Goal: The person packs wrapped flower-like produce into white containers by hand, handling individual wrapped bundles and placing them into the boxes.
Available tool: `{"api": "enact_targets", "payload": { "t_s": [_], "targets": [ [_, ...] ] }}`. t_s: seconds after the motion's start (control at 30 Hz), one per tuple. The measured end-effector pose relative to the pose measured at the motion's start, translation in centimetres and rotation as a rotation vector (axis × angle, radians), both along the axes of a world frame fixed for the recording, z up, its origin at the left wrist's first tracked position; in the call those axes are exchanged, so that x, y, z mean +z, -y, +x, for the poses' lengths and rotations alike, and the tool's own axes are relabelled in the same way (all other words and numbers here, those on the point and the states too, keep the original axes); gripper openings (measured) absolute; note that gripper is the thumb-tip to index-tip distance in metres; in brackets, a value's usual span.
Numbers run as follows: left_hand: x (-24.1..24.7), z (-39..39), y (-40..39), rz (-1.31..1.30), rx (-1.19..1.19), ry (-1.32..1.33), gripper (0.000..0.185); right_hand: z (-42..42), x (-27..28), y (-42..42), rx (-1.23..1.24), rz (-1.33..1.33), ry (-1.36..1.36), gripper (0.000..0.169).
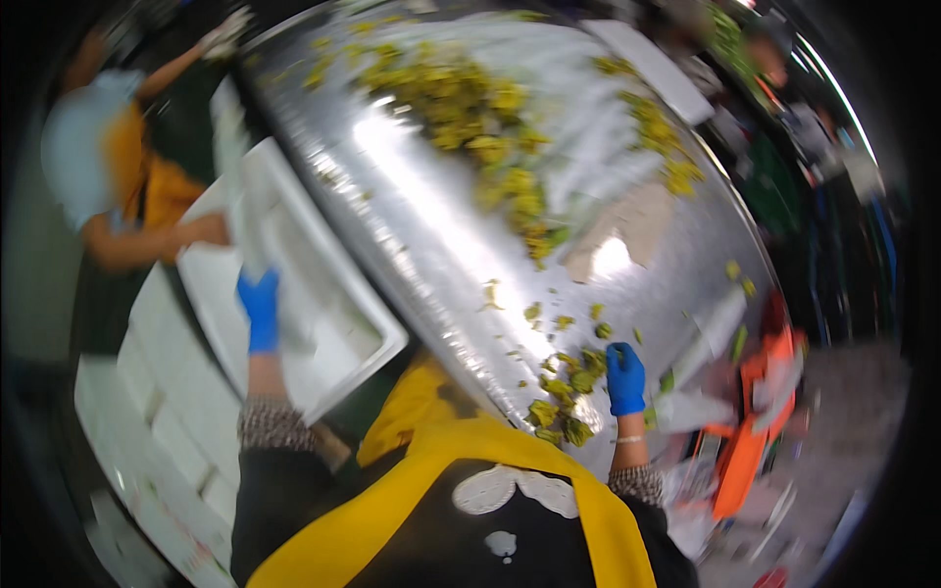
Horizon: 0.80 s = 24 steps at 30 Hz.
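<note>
My left hand [259, 309], in a blue glove, is over a white foam box [393, 339] at the left. Its thumb and fingers close around the lower end of a blurred, translucent strip that looks like plastic film [248, 198]. Beside loose yellow-green plant pieces [570, 386], probably flower heads or leaves, my right hand [625, 381] rests low at the metal table [448, 294]. The fingers of this blue-gloved hand are curled, and whether they pinch a piece is hidden. Farther up lies a large heap of the same yellow pieces [448, 95], partly on whitish sheeting [573, 95].
A co-worker's hand [209, 229] reaches to the foam box and film from the left. White foam boxes [165, 382] stand below it. A brownish flat sheet [632, 220] lies on the table. An orange object [746, 448] is at the right. Other people are at the far right.
</note>
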<state>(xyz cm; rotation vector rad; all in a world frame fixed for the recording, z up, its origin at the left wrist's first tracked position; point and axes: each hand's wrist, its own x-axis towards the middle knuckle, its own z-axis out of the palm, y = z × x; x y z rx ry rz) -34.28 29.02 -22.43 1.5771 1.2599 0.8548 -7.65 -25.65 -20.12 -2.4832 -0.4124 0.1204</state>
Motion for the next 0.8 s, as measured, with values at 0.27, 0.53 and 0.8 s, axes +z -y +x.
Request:
{"api": "enact_targets", "payload": {
  "t_s": [0.27,0.53,0.8],
  "targets": [
    [-16.0,-5.2,-2.6,-0.56,0.02,0.07,0.039,4.3,1.3,1.3,0.023,-0.206,0.227,0.034],
    [-21.8,-6.5,-4.7,-0.895,-0.02,0.101,0.049,13.4,-0.3,-11.8,0.044,0.391,-0.183,0.039],
    [-20.8,-1.8,-0.4,-0.762,-0.14,-0.402,0.05,14.5,-2.2,-20.2,-0.12,0.082,-0.271,0.095]
  ]
}}
